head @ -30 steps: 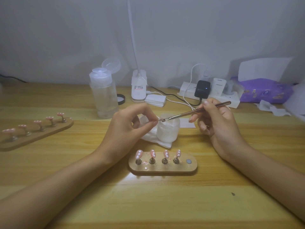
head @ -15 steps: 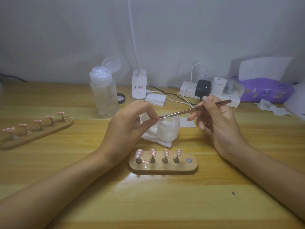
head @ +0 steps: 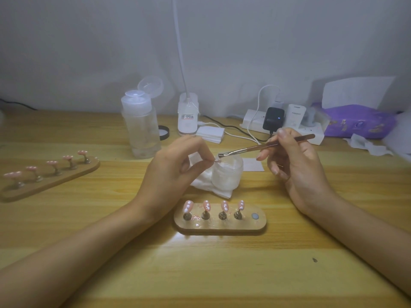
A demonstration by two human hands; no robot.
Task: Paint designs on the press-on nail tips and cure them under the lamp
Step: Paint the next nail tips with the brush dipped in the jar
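My left hand (head: 175,170) pinches a small pink nail tip (head: 217,160) between thumb and forefinger, just left of a frosted jar (head: 226,174). My right hand (head: 295,165) grips a thin metal tool (head: 264,146) whose tip hovers above the jar, close to the held tip. In front of me a small wooden stand (head: 220,222) carries several pink nail tips with white dots; its rightmost post is bare. A longer wooden stand (head: 51,177) at the left holds several pink tips.
A clear pump bottle (head: 140,127) with its lid open, a white lamp base (head: 188,116), a power strip (head: 282,126) with chargers and a purple tissue pack (head: 358,122) line the back wall. A white wipe (head: 206,183) lies under the jar.
The tool's tip has lifted slightly away from my left fingertips, and the held nail tip now shows at the pinch. Both hands otherwise stay in place.
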